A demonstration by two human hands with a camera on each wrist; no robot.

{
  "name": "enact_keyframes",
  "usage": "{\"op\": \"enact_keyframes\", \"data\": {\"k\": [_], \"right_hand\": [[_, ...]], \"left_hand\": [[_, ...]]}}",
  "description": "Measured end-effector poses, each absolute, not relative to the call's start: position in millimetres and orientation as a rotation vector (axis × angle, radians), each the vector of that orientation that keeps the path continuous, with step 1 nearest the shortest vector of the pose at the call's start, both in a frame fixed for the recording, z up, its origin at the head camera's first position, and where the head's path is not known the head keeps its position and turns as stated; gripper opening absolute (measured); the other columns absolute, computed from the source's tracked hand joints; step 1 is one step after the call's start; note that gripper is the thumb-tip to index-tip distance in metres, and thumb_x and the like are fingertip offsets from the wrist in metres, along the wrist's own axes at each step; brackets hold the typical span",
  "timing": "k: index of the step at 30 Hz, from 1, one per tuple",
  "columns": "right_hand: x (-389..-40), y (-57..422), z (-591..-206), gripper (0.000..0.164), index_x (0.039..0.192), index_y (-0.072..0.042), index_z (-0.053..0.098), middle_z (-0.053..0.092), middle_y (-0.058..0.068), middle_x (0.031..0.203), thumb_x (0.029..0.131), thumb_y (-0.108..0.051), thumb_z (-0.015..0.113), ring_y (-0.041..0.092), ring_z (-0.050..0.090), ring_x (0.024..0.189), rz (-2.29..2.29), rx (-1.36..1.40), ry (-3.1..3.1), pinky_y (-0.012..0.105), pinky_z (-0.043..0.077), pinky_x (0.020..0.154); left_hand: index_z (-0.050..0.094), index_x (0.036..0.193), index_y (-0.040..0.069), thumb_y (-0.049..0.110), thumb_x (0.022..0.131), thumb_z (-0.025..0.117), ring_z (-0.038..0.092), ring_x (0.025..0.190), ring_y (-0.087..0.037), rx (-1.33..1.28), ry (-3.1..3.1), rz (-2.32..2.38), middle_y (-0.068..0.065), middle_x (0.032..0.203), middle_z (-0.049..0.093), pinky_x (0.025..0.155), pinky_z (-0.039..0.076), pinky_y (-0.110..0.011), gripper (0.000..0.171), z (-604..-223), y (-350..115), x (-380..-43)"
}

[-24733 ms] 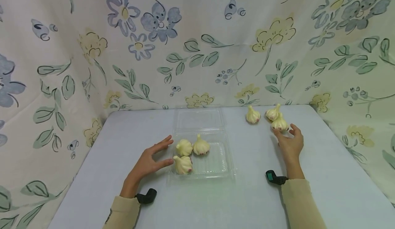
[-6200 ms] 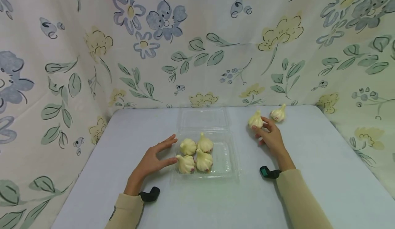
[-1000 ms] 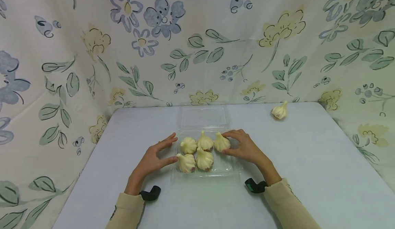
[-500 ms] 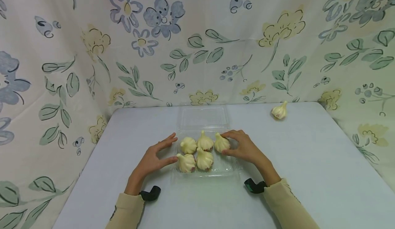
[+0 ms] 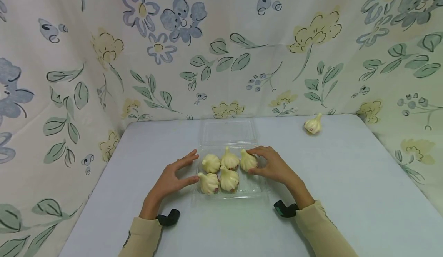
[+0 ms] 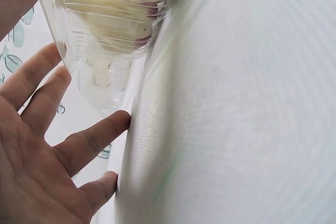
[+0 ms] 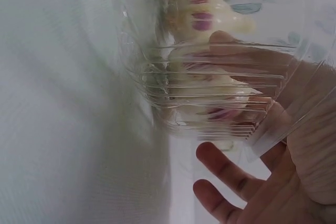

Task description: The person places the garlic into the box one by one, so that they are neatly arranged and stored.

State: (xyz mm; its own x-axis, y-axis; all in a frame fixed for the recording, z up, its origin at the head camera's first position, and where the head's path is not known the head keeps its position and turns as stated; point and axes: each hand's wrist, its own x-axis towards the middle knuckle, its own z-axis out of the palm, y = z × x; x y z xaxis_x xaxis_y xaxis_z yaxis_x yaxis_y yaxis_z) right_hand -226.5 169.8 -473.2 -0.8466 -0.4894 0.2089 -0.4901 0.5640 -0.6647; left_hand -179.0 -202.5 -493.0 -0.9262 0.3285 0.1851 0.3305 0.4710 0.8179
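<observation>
A clear plastic clamshell box lies in the middle of the table with its lid folded back. Several pale garlic bulbs sit inside, filling the left and middle. At the back right of the box, my right hand pinches another garlic bulb between thumb and fingers. The right wrist view shows the bulb through the ribbed box wall, with two fingers outside the wall. My left hand is spread at the box's left side, its fingertips at the wall.
One loose garlic bulb lies near the back right of the white table. A floral curtain hangs behind the table and along its sides. Each wrist wears a small black camera.
Over the earlier frames, garlic bulbs have gone from the table's back right into the box, the latest by my right hand. Within the last second, almost nothing has moved.
</observation>
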Motion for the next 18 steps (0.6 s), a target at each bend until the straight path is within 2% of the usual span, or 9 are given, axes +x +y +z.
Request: {"op": "enact_keyframes", "data": {"k": [10, 18], "right_hand": [[-227.4, 171.4, -474.2, 0.057, 0.132, -0.011, 0.067, 0.066, 0.010, 0.136, 0.081, -0.023, 0.088, 0.035, 0.057, 0.122, 1.181, 0.893, -2.762, 0.058, 0.047, 0.103], [-225.6, 169.8, -472.3, 0.059, 0.133, -0.013, 0.068, 0.069, 0.008, 0.134, 0.079, -0.023, 0.089, 0.033, 0.059, 0.119, 1.211, 0.806, -2.791, 0.056, 0.049, 0.100]], "left_hand": [[0.054, 0.150, 0.018, 0.033, 0.087, 0.082, 0.045, 0.147, -0.030, -0.604, -2.695, -1.511, 0.012, 0.164, 0.038, 0.120, 0.028, -0.066, 0.071, -493.1, -202.3, -179.0], [0.053, 0.150, 0.018, 0.033, 0.087, 0.082, 0.045, 0.147, -0.030, -0.601, -2.698, -1.516, 0.012, 0.164, 0.037, 0.120, 0.027, -0.067, 0.071, -492.8, -202.6, -178.6]]}}
